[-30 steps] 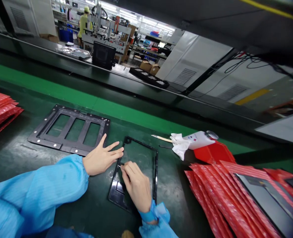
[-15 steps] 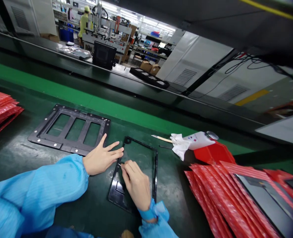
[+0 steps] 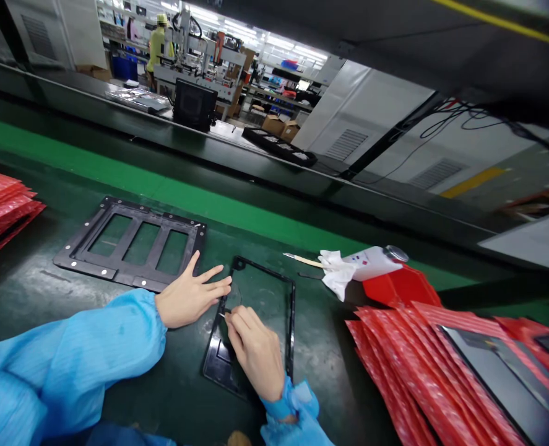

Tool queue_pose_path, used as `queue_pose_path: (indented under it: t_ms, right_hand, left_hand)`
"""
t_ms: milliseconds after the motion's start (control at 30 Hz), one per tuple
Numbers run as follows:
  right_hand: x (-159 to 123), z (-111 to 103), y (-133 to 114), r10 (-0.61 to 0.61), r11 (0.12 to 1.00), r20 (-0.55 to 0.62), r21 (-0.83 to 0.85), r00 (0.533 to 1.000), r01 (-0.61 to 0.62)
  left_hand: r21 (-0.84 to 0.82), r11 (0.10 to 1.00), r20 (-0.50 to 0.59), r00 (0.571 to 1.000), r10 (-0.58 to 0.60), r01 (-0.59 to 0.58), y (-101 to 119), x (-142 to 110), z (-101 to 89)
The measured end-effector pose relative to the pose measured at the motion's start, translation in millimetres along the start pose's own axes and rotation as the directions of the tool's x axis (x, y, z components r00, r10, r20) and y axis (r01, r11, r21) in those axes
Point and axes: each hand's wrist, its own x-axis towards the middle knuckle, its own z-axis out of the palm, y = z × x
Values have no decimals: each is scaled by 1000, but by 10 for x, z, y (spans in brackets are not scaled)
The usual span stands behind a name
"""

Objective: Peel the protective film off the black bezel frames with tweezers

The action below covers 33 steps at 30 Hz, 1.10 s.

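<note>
A thin black plastic frame (image 3: 293,310) lies on the dark green bench in front of me. My left hand (image 3: 193,294) has its fingers spread, with the fingertips at the frame's left edge. My right hand (image 3: 255,347) is closed in a pinch over the same edge, lower down. A small pale tip pokes out from its thumb and forefinger; too little shows to say what it is. Behind my left hand rests a heavier black fixture plate (image 3: 128,243) with three rectangular openings and round pale dots along its border.
Red bubble-wrap pouches (image 3: 395,365) are stacked at the right, others (image 3: 5,207) at the left. Beyond the frame lie a pale-handled blade (image 3: 302,259), a white wipe (image 3: 337,274), a white bottle (image 3: 371,262) and a red bin (image 3: 402,286). A conveyor runs behind; a person stands far off.
My right hand has slid slightly down along the frame's left edge, still pinched. The left hand stays where it was.
</note>
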Motion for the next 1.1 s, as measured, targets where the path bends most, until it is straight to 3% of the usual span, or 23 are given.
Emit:
queue_pose_path:
  t_ms: [500, 700, 1100]
  right_hand:
    - [45, -13, 7, -16, 999, -62, -43, 998, 13]
    - [12, -13, -2, -49, 998, -16, -34, 999, 49]
    - [128, 24, -11, 18, 999, -111, -47, 994, -23]
  left_hand:
    - [-1, 1000, 1, 1000, 5, -5, -4, -5, 2]
    - [1, 1000, 0, 1000, 7, -7, -5, -1, 11]
    - [9, 1000, 4, 1000, 13, -13, -8, -22, 11]
